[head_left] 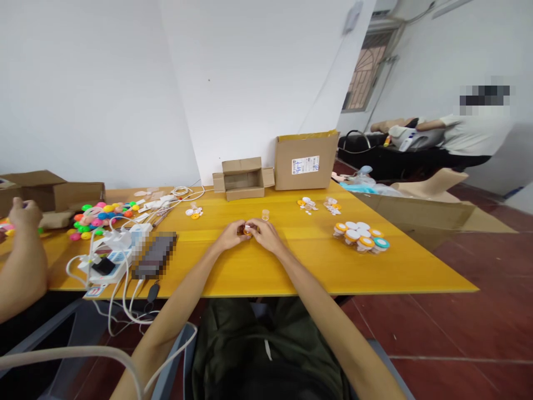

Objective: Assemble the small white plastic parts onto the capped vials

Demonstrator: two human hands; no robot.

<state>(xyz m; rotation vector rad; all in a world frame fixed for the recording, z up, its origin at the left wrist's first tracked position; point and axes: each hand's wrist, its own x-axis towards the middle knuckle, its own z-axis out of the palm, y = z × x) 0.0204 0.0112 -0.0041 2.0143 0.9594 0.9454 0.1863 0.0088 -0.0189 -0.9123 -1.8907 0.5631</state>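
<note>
My left hand (231, 236) and my right hand (265, 235) meet above the middle of the table, both closed with fingertips around one small orange-and-white lid (247, 229). Fingers hide most of it. Just behind my right hand stands a small clear plastic cup (265, 214). To the right, several small clear containers with white, orange and teal lids (360, 235) stand in a cluster. Loose white and orange parts (307, 203) lie farther back on the right, and more small parts (194, 212) lie to the left.
An open small cardboard box (245, 193) and a taller carton (306, 164) stand at the back of the yellow table (258, 278). On the left are a power strip (108, 269) with cables, a dark phone (155, 255) and colourful balls (100, 219). A co-worker's arm (25, 255) reaches in.
</note>
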